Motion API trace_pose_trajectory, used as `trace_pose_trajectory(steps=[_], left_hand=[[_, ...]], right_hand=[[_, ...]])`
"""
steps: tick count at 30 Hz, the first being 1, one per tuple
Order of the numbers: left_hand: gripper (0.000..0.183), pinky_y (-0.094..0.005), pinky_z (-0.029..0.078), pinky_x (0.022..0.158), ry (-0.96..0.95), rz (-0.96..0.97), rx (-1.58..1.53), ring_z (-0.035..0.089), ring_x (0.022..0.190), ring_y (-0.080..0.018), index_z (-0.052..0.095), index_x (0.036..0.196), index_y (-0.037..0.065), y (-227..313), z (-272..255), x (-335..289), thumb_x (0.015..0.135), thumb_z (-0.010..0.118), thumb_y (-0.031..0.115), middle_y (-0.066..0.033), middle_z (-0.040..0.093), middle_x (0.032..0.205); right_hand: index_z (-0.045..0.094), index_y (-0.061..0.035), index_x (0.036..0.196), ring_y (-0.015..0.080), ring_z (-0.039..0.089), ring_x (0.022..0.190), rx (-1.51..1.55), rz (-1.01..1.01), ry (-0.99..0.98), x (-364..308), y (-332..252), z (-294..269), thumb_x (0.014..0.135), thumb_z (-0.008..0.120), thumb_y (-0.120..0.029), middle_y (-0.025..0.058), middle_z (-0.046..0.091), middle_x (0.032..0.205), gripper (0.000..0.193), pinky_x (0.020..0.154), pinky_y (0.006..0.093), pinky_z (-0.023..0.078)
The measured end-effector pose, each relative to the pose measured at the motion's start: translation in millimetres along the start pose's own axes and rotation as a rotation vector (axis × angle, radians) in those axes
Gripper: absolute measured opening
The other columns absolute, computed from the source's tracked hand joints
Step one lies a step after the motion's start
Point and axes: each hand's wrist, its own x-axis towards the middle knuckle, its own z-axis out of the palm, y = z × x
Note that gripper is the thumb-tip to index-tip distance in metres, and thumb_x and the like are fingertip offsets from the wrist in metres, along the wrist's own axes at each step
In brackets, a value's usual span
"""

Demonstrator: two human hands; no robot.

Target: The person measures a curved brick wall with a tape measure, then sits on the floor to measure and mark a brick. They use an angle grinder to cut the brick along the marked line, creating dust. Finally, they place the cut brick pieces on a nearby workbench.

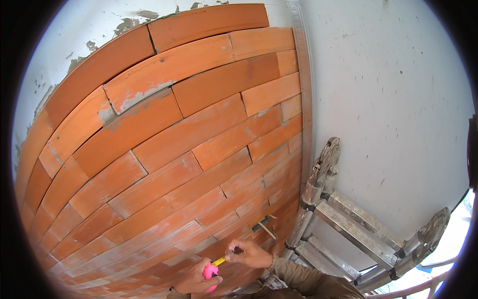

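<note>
My left hand (192, 279) is wrapped round a small pink tape measure (209, 271), low in the view. A short length of yellow tape blade (219, 261) sticks out of it towards my right hand (249, 255). The fingers of my right hand are closed in a pinch at the blade's free end. Both hands are held in front of a wall of orange-red brick tiles (199, 149), laid in staggered rows. Just beyond my right hand the tiling has a small opening (264, 224) with a pale strip sticking out.
A metal folding ladder (356, 231), spattered with mortar, stands at the right by a white wall (388, 99). A vertical edge trim (304, 99) runs along the tiles' right side. Grey mortar smears (127, 26) mark the surface above the top row.
</note>
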Motion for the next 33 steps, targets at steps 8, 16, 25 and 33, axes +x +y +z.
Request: trace_pose_trajectory(steps=[8, 16, 25, 33], left_hand=[[0.02, -0.0275, 0.046, 0.069, 0.299, -0.019, -0.397, 0.052, 0.077, -0.0083, 0.062, 0.097, 0.002, -24, -17, -40, 0.088, 0.068, 0.019, -0.0006, 0.057, 0.083], [0.021, -0.0348, 0.044, 0.069, 1.027, 0.003, 0.211, 0.054, 0.075, -0.0188, 0.061, 0.103, -0.001, 51, -103, -61, 0.094, 0.061, 0.018, -0.0086, 0.056, 0.083], [0.019, -0.0425, 0.044, 0.065, 1.436, 0.139, 0.873, 0.058, 0.075, -0.0353, 0.063, 0.102, 0.004, 111, -200, -72, 0.099, 0.054, 0.021, -0.0149, 0.057, 0.084], [0.023, -0.0442, 0.046, 0.065, 1.552, 0.183, 1.034, 0.061, 0.078, -0.0366, 0.065, 0.1, 0.007, 158, -249, -53, 0.102, 0.052, 0.026, -0.0145, 0.061, 0.088]], right_hand=[[0.06, -0.0015, 0.103, 0.0074, 0.062, 0.083, -0.06, -0.284, 0.202, 44, -163, -47, 0.093, 0.067, -0.006, 0.0007, 0.064, 0.089, 0.013, 0.074, 0.024, 0.051], [0.058, 0.0018, 0.107, 0.014, 0.065, 0.072, 0.123, -0.646, 0.457, 101, -296, -96, 0.093, 0.067, -0.014, 0.0082, 0.067, 0.091, 0.023, 0.065, 0.0259, 0.055], [0.057, 0.0045, 0.104, 0.0181, 0.062, 0.078, 0.335, -0.749, 0.469, 161, -387, -166, 0.093, 0.063, -0.008, 0.0117, 0.061, 0.092, 0.018, 0.062, 0.0248, 0.056], [0.052, 0.0102, 0.108, 0.0206, 0.066, 0.074, 0.399, -0.807, 0.65, 187, -421, -180, 0.091, 0.066, -0.002, 0.017, 0.062, 0.094, 0.026, 0.055, 0.024, 0.059]])
